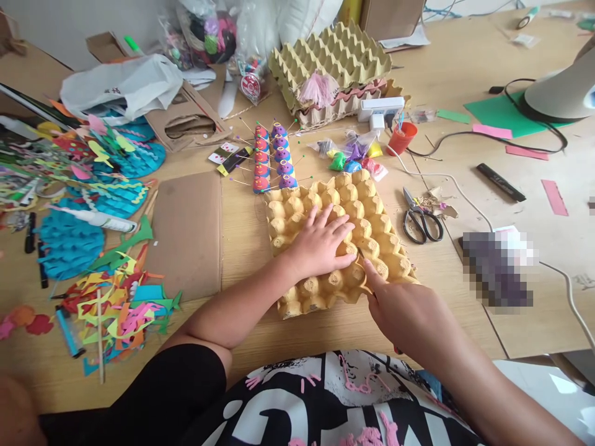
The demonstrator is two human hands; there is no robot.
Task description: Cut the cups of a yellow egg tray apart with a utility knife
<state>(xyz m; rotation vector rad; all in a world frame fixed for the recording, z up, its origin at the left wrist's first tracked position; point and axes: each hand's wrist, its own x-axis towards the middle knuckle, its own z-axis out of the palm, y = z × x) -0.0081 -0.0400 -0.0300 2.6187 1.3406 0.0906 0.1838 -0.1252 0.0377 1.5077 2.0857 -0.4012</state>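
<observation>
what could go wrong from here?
Slip: the narrow blade, apparently a cutter's, in the right hand sits right by the thumb of the left hand, so a slip might nick it.

Knock: the egg tray reaches close to the painted rows at its far edge; a shove might topple them.

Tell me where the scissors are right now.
In the head view, the scissors lie right of centre, to the right of the yellow egg tray, beyond the right hand and beside some small scraps.
</observation>
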